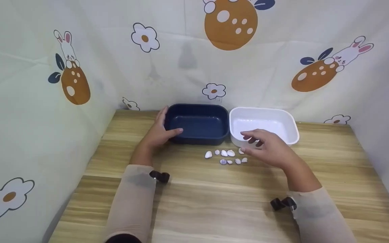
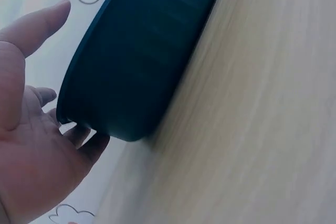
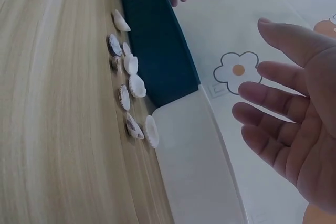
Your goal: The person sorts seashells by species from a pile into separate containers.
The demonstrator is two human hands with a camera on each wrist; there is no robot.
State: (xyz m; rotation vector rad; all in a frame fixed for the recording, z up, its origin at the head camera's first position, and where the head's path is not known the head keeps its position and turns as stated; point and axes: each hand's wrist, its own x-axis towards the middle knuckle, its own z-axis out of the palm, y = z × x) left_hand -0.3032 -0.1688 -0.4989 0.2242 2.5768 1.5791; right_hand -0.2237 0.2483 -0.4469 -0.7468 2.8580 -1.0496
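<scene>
My left hand (image 1: 159,133) is at the left end of a dark blue plastic basin (image 1: 197,139). Its fingers (image 2: 94,148) lie against the outside of the end wall, while the thumb stretches apart above the rim. Right of that basin sits a white basin (image 1: 265,110), side by side with it. Over the white basin's front rim hovers my right hand (image 1: 270,148), fingers spread and holding nothing. Several small pale seashells (image 1: 224,153) lie on the table in front of the basins, in two loose rows; the right hand partly covers one.
The wood-grain table (image 1: 208,202) ends at a patterned cloth backdrop (image 1: 181,60) close behind both basins. Cloth walls also rise on the left and right. A black wrist mount (image 1: 159,176) sticks out from the left sleeve, another (image 1: 282,203) from the right.
</scene>
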